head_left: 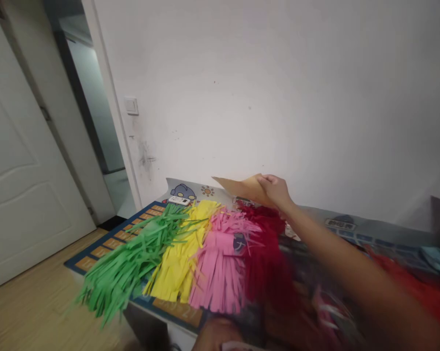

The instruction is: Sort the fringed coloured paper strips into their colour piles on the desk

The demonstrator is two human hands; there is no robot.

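Brown paper sheet (247, 189), head view: raised near the wall (278, 97), above the far end of a dark-red paper fringe (261, 263). Right hand (275, 189) pinches its corner. Probably light, semi-stiff, easily creased; best taken by edges. Left hand (218, 335) low, blurred; grip cannot be told.

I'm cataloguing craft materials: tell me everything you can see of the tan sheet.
The tan sheet looks like thin paper or card, bent, with a pointed corner toward picture left. The right hand pinches its upper edge, holding it tilted by the far end of the dark red fringe; whether they touch is unclear.
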